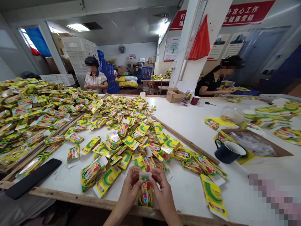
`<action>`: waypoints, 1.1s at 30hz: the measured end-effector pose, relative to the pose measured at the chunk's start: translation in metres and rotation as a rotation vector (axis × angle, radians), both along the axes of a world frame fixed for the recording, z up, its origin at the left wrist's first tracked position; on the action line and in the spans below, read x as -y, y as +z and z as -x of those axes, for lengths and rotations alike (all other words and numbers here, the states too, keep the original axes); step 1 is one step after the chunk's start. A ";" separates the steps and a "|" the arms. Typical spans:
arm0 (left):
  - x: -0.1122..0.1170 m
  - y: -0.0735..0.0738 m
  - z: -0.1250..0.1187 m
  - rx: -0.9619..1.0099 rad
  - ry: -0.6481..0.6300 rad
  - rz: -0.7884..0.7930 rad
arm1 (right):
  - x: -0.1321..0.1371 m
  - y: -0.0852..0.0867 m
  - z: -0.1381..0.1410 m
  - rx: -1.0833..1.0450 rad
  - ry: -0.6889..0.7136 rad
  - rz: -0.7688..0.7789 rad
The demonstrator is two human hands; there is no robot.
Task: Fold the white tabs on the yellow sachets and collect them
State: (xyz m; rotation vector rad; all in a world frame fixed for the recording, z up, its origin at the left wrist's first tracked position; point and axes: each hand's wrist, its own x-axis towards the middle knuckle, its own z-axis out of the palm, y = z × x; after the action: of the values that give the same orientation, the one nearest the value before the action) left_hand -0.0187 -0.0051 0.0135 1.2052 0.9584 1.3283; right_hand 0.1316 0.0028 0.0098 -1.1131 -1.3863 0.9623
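At the front edge of the white table, a small yellow and green carton with colourful lettering stands upright between my hands. Its white top flap is up. My left hand pinches the carton's upper left side with thumb and fingers. On the other side, my right hand grips the upper right corner, thumb toward the front. Just beyond my fingers lies a loose pile of similar cartons, several with white flaps sticking out. One more carton lies to the right of my right hand. The carton's inside is hidden.
A wooden strip borders the pile on the right. Beyond it stand a dark mug and an open box of clear plastic. A black phone-like slab lies front left. Two people work across the table.
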 end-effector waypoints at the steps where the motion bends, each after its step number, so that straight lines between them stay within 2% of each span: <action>1: 0.001 0.001 0.000 -0.026 0.008 -0.005 | 0.001 0.002 -0.001 0.015 0.015 -0.012; 5: 0.007 0.010 -0.002 -0.218 0.026 -0.056 | 0.007 0.013 -0.005 0.096 0.082 -0.096; 7: 0.010 0.013 -0.003 -0.252 0.046 -0.071 | 0.010 0.015 -0.006 0.100 0.076 -0.117; 15: 0.005 0.019 -0.010 -0.281 0.162 -0.001 | 0.006 0.014 0.000 0.118 -0.023 0.000; 20: 0.001 0.013 -0.008 -0.219 0.136 0.045 | 0.006 0.019 0.000 0.081 -0.012 0.049; 26: 0.005 0.004 0.001 -0.156 0.075 0.022 | 0.013 0.006 0.000 -0.017 0.082 0.073; 29: 0.007 0.004 0.002 -0.177 0.059 0.003 | 0.017 0.009 0.006 -0.013 0.086 0.064; 31: 0.010 0.003 0.003 -0.162 0.024 0.010 | 0.024 0.018 -0.002 0.031 0.025 0.012; 33: 0.013 0.002 0.006 -0.133 0.010 0.025 | 0.037 0.031 -0.033 0.128 -0.095 -0.045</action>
State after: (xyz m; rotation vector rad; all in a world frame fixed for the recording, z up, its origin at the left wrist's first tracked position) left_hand -0.0244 -0.0178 0.0151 1.2839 1.0735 1.2521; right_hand 0.1649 -0.0341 0.0408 -1.2127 -1.4372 0.8002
